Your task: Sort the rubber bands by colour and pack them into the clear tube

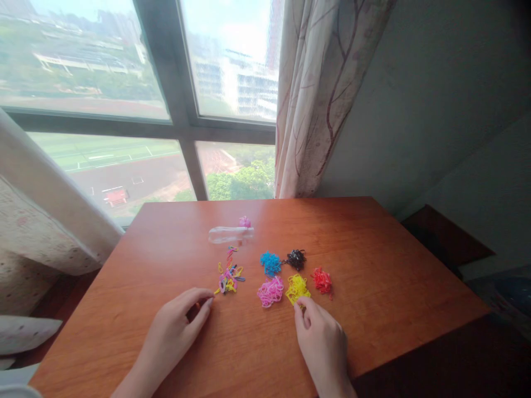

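Observation:
My left hand (178,326) rests low over the table, thumb and index finger pinched together. Its fingertips are at the near edge of a loose pile of mixed-colour rubber bands (228,281); whatever is between them is too small to make out. My right hand (322,338) is closed in a pinch at the near edge of the yellow rubber bands (297,286), with a bit of yellow at its fingertips. Around it lie heaps of pink rubber bands (270,292), blue rubber bands (270,263), black rubber bands (296,259) and red rubber bands (322,281).
A clear plastic bottle-like container (226,235) lies on its side behind the mixed pile, beside a small purple object (244,221). The wooden table (394,287) stands against a window (232,171) with curtains (307,110).

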{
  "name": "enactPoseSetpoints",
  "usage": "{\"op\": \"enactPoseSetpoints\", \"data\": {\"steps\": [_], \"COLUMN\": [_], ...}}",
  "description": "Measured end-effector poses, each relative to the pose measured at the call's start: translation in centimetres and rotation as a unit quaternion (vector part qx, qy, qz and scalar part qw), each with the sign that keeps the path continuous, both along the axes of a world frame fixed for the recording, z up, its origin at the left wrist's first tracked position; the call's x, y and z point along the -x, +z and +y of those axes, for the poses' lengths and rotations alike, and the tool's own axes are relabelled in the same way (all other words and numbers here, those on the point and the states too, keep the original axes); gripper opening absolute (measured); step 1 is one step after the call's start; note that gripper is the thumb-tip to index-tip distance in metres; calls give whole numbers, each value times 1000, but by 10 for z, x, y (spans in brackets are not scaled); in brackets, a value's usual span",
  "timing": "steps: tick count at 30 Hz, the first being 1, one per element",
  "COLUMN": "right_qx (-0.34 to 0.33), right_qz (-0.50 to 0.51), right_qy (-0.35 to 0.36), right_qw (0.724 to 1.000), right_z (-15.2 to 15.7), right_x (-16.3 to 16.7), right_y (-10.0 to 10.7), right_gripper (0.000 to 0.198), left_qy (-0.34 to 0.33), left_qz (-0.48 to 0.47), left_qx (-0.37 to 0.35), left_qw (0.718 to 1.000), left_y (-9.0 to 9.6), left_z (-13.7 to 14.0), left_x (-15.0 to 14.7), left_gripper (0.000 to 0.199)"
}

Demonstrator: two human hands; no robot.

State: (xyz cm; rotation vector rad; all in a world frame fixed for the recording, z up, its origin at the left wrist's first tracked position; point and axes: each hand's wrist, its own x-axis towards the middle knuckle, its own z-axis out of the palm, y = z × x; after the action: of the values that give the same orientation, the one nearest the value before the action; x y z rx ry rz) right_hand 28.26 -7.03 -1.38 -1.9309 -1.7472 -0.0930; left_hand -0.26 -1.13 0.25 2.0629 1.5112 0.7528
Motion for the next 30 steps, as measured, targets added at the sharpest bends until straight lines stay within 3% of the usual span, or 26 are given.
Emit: {"op": "enactPoseSetpoints", "data": {"steps": [7,11,15,25,30], "right_qx": [-2,40,104,203,217], "right_qz": [63,85,70,-13,13], "right_qy": [57,141,175,98,131], "right_qw": [996,986,977,974,967], "right_z": [-1,2,9,40,48], "right_x": [21,50,81,118,120], "right_y": [3,8,15,32,34], "right_gripper": [31,24,17,15,13], "left_qy": [0,1,1,5,1], "left_qz": [8,22,45,68,63], "left_qx": [-4,-8,-9,-15,-14], "left_qw": [1000,1000,999,998,998], "left_y": [0,-5,-8,-3,-1], "left_z": [1,0,-2,-5,-6], "left_x": [0,1,0,-4,-5], "left_gripper": [20,19,20,19,20]}}
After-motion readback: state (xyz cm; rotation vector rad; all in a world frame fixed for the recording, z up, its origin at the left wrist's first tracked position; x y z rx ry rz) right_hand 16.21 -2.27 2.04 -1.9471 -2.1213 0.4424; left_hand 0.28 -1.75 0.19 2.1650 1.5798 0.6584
